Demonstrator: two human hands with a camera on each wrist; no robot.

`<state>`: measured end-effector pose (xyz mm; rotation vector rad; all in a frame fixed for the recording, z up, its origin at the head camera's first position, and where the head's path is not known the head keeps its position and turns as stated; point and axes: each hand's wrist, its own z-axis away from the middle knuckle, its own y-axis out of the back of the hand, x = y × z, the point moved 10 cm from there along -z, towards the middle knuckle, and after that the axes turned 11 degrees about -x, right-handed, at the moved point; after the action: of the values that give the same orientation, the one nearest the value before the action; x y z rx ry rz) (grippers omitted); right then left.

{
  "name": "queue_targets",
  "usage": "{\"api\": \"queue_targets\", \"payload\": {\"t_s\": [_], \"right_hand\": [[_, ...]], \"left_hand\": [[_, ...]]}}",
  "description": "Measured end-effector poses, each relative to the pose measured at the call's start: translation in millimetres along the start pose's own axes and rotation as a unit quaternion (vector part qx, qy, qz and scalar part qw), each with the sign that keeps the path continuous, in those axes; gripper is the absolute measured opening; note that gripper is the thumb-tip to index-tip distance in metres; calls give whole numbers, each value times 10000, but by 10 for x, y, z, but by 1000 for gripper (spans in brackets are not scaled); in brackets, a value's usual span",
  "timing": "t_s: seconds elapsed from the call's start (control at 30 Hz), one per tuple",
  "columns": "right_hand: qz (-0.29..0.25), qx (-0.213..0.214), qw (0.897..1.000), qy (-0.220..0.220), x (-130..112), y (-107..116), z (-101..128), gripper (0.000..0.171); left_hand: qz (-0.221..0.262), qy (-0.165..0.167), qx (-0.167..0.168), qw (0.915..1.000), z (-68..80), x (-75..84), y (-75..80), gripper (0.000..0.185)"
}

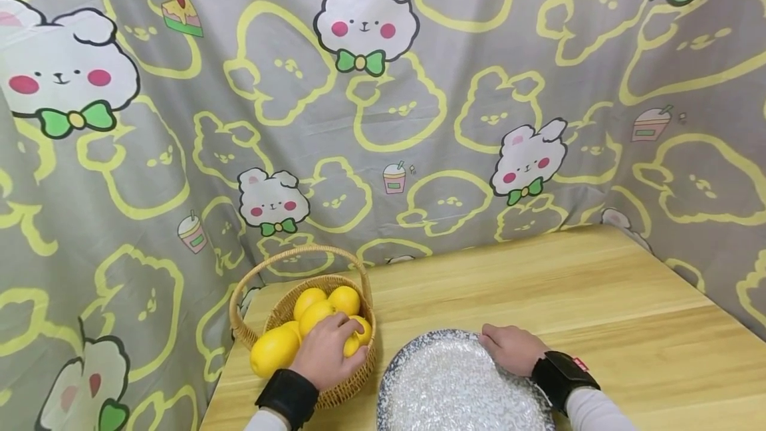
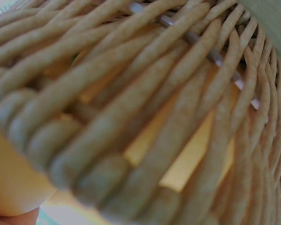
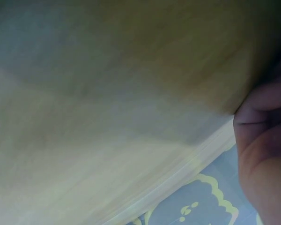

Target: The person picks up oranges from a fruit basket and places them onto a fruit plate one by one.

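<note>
Several yellow lemons (image 1: pixel 275 350) fill a wicker basket (image 1: pixel 344 392) with a tall hoop handle. My left hand (image 1: pixel 329 352) reaches over the basket's near side, thumb and fingers around a lemon (image 1: pixel 351 346) at its right. The left wrist view is filled by the woven wicker wall (image 2: pixel 131 108), with yellow showing through the gaps. To the right lies a round plate (image 1: pixel 391 378) with a dark speckled rim and a glittery, whitish inside. My right hand (image 1: pixel 514 350) grips its upper right rim; in the right wrist view the curled hand (image 3: pixel 264 136) shows at the right edge.
Both stand on a light wood-grain table (image 1: pixel 509 278). A grey curtain (image 1: pixel 431 125) printed with bunnies and yellow outlines hangs behind the table and along both sides. The basket's arched handle (image 1: pixel 299 251) rises behind and left of the left hand.
</note>
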<state>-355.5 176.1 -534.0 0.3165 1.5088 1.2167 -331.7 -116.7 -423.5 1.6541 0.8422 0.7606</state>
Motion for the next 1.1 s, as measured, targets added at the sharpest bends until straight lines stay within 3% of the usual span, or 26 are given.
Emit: {"api": "queue_targets", "payload": {"t_s": [1.1], "right_hand": [[-51, -24, 10000, 12, -9, -2, -4, 29]], "left_hand": [[71, 45, 94, 9999, 6, -6, 23, 18]]}}
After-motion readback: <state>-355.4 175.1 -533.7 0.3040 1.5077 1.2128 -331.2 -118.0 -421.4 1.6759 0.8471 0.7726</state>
